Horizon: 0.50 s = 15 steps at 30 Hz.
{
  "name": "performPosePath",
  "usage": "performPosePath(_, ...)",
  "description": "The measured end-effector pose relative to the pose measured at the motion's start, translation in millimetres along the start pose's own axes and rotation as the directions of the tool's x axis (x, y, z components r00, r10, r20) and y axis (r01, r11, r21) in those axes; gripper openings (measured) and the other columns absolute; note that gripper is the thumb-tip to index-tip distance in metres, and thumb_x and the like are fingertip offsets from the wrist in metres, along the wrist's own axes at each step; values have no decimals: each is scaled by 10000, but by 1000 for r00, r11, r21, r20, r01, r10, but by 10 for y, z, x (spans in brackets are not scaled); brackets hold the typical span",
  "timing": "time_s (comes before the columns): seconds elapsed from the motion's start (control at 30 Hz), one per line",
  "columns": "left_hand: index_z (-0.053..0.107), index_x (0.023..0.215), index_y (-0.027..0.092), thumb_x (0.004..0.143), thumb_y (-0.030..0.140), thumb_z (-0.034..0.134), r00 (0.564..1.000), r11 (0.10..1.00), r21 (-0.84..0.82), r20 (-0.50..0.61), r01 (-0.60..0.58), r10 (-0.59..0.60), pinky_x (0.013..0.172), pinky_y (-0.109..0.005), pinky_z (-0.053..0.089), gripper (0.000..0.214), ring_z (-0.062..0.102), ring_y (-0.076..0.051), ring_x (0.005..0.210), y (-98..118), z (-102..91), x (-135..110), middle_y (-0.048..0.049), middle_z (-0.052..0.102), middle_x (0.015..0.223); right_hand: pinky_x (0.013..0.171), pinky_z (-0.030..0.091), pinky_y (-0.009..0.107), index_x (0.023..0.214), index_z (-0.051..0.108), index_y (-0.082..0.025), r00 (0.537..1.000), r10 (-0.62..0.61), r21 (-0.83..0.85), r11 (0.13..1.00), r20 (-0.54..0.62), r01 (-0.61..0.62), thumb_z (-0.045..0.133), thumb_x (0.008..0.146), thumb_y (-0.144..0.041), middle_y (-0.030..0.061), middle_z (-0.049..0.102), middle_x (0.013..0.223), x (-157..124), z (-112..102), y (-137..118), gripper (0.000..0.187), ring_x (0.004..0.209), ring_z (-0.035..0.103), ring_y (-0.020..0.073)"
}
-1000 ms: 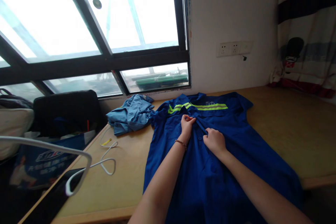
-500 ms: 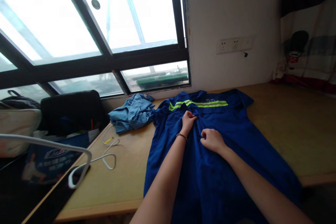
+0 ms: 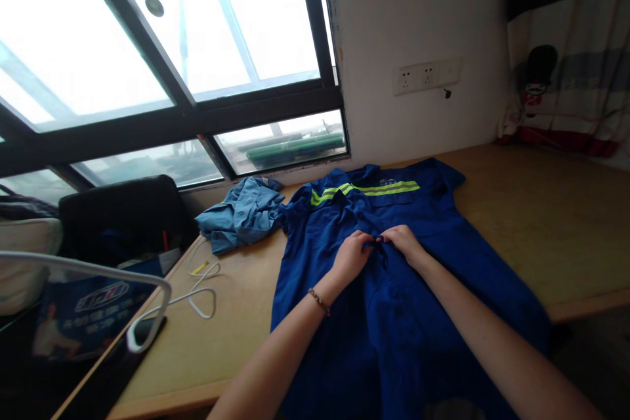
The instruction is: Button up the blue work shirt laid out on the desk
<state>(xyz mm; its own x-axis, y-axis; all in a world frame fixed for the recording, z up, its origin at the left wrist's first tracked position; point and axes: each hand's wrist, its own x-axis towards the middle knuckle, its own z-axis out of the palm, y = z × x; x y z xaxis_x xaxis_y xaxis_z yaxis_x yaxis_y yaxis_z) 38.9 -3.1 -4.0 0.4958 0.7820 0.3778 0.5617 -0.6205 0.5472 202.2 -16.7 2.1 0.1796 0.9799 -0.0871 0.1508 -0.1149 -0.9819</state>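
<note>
A dark blue work jacket [image 3: 325, 302] with a yellow-green reflective stripe across its chest lies spread over the table, its lower part hanging off the front edge. Around the middle of its front opening, my left hand [image 3: 353, 254] pinches the cloth at the placket. Close beside it on the right, my right hand [image 3: 402, 241] grips the same edge, so the fingertips of both nearly meet. A bit of cloth is raised between them; any button there is too small to make out. A bead bracelet [image 3: 319, 300] circles my left wrist.
A crumpled light blue garment [image 3: 243, 213] lies left of the jacket on the wooden table [image 3: 236, 321]. A white cable [image 3: 201, 292] curls near the left edge. Behind are a window and wall sockets [image 3: 427, 75]; a patterned curtain [image 3: 566, 59] hangs at right. A black chair [image 3: 123, 210] stands left.
My left hand has come down the jacket front toward me, and my right hand has moved up slightly to meet it. Both now hold the placket together. The view has shifted a little right.
</note>
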Motion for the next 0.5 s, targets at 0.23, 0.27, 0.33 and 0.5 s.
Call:
performPosePath(0.23, 547, 938, 162, 678, 187, 617, 981, 981, 23, -38, 192, -191, 620, -241, 401, 270, 509, -137, 688, -32, 100, -156, -42, 540, 865, 441, 307, 204, 449, 570, -149, 1000, -16, 52, 999, 21, 14, 493, 544, -217, -11, 588, 488, -33, 33, 5, 141, 453, 458, 101)
performPosePath(0.27, 562, 898, 166, 688, 195, 609, 982, 981, 34, -24, 188, -188, 613, -239, 395, 217, 511, -138, 688, -43, 96, -145, -39, 543, 847, 461, 329, 205, 449, 575, -149, 1000, -16, 58, 998, 23, 15, 490, 545, -215, -2, 612, 525, -40, 35, -5, 145, 488, 486, 110)
performPosePath(0.33, 583, 842, 174, 695, 210, 605, 984, 983, 45, -1, 180, -180, 593, -235, 382, 153, 513, -136, 673, -65, 82, -125, -28, 553, 804, 496, 359, 206, 452, 586, -149, 999, -17, 65, 998, 31, 14, 493, 548, -219, 7, 633, 564, -55, 44, -26, 151, 545, 522, 124)
performPosePath(0.5, 601, 766, 172, 625, 236, 666, 970, 968, -67, 4, 243, -243, 537, -220, 369, 168, 531, -128, 619, -169, 95, -104, 0, 588, 698, 467, 356, 209, 546, 650, -130, 993, 51, 33, 998, 110, -55, 521, 569, -249, 15, 623, 529, -97, 75, -69, 177, 491, 507, 115)
